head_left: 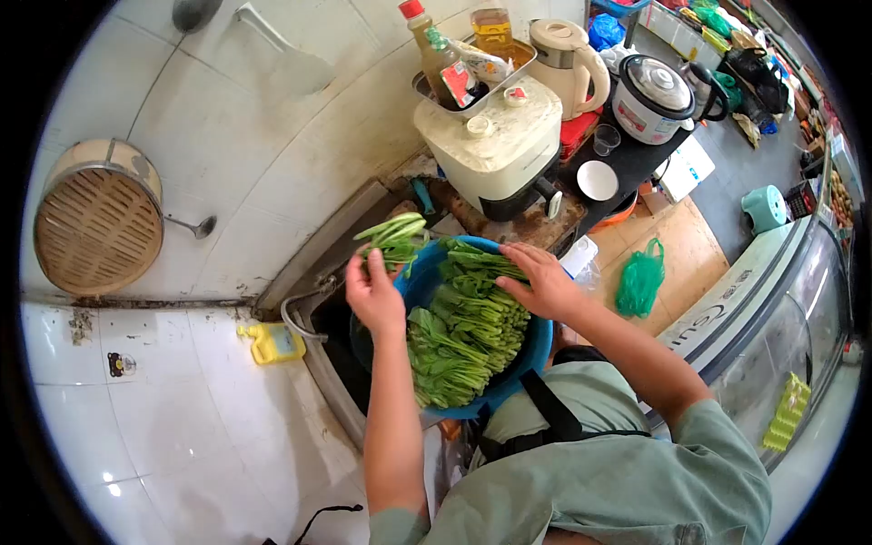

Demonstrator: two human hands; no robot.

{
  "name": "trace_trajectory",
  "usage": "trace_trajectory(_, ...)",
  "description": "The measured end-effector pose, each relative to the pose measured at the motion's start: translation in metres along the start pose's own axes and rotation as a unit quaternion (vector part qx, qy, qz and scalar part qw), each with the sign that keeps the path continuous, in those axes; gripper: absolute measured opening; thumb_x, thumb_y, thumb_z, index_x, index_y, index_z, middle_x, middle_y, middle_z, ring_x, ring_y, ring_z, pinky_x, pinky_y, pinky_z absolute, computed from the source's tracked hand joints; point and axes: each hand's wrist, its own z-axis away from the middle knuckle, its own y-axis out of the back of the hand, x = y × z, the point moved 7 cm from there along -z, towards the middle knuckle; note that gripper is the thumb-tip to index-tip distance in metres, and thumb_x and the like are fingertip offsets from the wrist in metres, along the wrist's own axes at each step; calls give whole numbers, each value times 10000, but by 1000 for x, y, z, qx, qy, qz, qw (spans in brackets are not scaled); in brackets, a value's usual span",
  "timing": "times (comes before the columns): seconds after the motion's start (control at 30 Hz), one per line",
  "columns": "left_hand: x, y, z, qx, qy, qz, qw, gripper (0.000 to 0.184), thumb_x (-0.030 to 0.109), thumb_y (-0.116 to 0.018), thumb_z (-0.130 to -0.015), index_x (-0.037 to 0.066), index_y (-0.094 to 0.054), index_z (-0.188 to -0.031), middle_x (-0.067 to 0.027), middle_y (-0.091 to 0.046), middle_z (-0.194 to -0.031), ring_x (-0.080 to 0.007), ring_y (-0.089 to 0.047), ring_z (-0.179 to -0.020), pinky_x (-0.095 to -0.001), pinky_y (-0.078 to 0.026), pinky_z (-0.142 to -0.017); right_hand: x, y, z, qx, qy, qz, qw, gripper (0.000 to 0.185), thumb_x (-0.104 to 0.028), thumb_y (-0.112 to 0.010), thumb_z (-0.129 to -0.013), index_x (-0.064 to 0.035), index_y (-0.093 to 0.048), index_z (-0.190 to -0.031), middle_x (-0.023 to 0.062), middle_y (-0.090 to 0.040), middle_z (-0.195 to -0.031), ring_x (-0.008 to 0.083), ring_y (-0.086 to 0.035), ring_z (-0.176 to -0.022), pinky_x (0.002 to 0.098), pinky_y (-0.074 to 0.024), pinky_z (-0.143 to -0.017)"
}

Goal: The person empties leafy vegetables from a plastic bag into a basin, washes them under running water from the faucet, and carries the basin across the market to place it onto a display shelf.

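A blue basin (543,350) in front of me holds a thick layer of leafy green vegetables (468,327), their stems lined up side by side. Above the basin's left rim, my left hand (374,295) is closed around a small bunch of greens (395,238), stems pointing up and to the right. My right hand (545,280) lies at the basin's right rim, thumb and fingers apart, with the fingertips touching the edge of the heaped greens. Part of the basin's left side is hidden by my left forearm.
The basin sits over a sink (338,400) with a curved faucet (295,318). A yellow bottle (272,343) stands left. Behind are a cream appliance (495,136), a kettle (563,68), a rice cooker (652,100) and a white bowl (597,181). A glass-topped freezer (763,318) stands right.
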Motion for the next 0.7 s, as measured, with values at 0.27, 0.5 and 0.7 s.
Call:
trace_trajectory(0.27, 56, 33, 81, -86, 138, -34, 986, 422, 224, -677, -1005, -12, -551, -1331, -138, -693, -1122, -217, -716, -918, -343, -603, -737, 19, -9, 2, -74, -140, -54, 986, 586, -405, -638, -996, 11, -541, -1398, 245, -610, -1330, 397, -573, -1275, 439, -471, -1055)
trace_trajectory(0.5, -6, 65, 173, -77, 113, -247, 959, 805, 383, -797, -906, 41, -422, -1531, -238, -536, -1433, -316, -632, -1150, -404, -556, -881, 39, -12, -25, -128, -249, -115, 953, 533, -404, -568, -1055, 20, -571, -1378, 217, -647, -1309, 248, -640, -1198, 362, -492, -1013)
trace_trajectory(0.7, -60, 174, 264, 267, 100, -228, 931, 496, 268, -683, -1000, 27, -513, -1399, -141, -601, -1203, -238, -612, -1009, -369, -509, -865, -65, -29, -99, -92, -35, -13, 995, 391, -302, -639, -1004, 0, -641, -1253, 183, -677, -1200, 374, -647, -1113, 413, -521, -928)
